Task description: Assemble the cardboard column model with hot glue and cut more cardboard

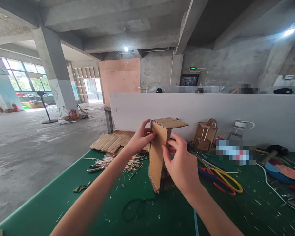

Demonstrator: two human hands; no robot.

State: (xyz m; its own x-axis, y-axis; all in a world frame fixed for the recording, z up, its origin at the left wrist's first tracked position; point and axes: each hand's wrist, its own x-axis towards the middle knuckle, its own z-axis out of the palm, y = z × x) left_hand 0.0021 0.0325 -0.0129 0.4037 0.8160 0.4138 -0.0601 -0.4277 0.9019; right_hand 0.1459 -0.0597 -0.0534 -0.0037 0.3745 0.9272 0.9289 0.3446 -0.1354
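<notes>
A tall, narrow cardboard box [158,157] stands upright on the green table, with a flat cardboard piece [170,123] jutting out to the right at its top. My left hand [143,135] holds the upper left edge of this box, thumb on the near face and the other fingers partly hidden behind. Against its right edge, my right hand [180,160] closes with thumb and bent fingers. Part of the box's right side is hidden by that hand.
Corrugated cardboard sheets [110,143] lie behind at left, beside pliers [95,168] and scattered scraps. Scissors with yellow and red handles [229,182] rest at right. A smaller cardboard model [205,136] stands near the white partition [142,108]; a white cable [266,180] crosses the table's right side.
</notes>
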